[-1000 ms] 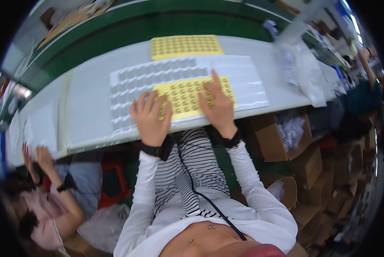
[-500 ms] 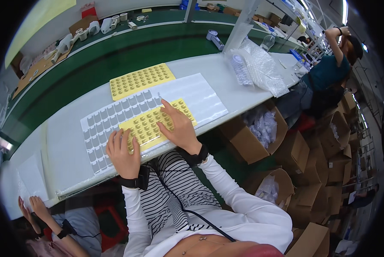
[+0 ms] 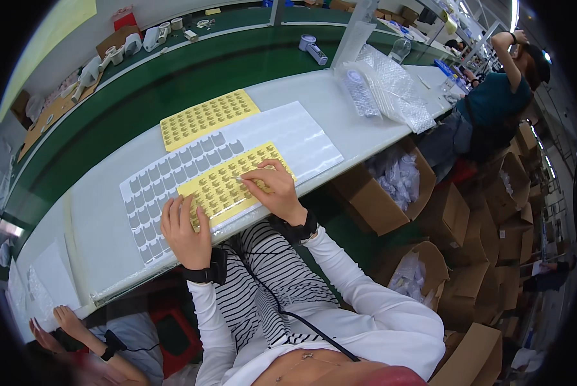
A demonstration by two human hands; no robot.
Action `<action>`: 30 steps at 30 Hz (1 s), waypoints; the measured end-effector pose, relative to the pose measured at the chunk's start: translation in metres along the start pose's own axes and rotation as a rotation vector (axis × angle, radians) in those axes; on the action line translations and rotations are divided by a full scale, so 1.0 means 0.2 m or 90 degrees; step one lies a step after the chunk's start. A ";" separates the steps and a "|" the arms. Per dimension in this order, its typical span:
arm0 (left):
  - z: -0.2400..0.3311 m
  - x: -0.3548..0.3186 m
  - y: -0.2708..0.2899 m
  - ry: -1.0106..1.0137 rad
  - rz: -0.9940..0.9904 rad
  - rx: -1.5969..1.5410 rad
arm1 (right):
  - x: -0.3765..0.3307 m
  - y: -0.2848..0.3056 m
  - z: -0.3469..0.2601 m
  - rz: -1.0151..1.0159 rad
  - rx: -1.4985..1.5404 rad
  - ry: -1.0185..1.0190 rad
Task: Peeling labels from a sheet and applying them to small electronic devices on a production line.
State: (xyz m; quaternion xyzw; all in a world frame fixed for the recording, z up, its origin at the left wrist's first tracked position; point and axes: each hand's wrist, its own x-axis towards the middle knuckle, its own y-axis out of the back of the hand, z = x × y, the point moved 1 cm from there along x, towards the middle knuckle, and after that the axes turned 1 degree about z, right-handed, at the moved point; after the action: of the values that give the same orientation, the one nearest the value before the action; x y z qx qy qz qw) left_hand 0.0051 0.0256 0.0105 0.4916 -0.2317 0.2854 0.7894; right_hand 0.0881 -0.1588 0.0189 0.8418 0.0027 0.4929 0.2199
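A yellow sheet with rows of small dark-marked pieces lies on a larger white sheet. Rows of grey rounded pieces cover the left part of that white sheet. My left hand rests with fingers apart on the near left end of the yellow sheet. Over the sheet's right half, my right hand has thumb and forefinger pinched together. Something small and pale shows at the fingertips, too small to name. Behind lies a second yellow sheet, partly under the white one's far edge or against it.
Bubble wrap lies on the white table at right, by a post. Cardboard boxes, some holding plastic bags, stand on the floor at right. A co-worker's hands are at lower left; another person is at far right.
My right hand has drawn back from the yellow sheet's far edge, and its spread fingers have closed into a pinch over the sheet. My left hand stays in place.
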 end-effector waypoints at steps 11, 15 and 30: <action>0.01 0.01 0.00 -0.003 0.013 -0.021 | -0.05 -0.01 0.02 0.017 0.085 -0.145; -0.02 0.00 0.00 0.006 0.011 -0.019 | -0.04 -0.02 0.02 -0.014 0.052 -0.060; 0.01 0.01 0.01 0.000 -0.012 -0.007 | 0.03 0.06 0.02 0.007 0.118 -0.231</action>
State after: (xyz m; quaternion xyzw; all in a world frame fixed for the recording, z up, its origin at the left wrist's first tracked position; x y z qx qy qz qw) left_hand 0.0047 0.0258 0.0145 0.4895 -0.2288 0.2762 0.7948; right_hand 0.0922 -0.1700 0.0258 0.9334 0.0037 0.3321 0.1360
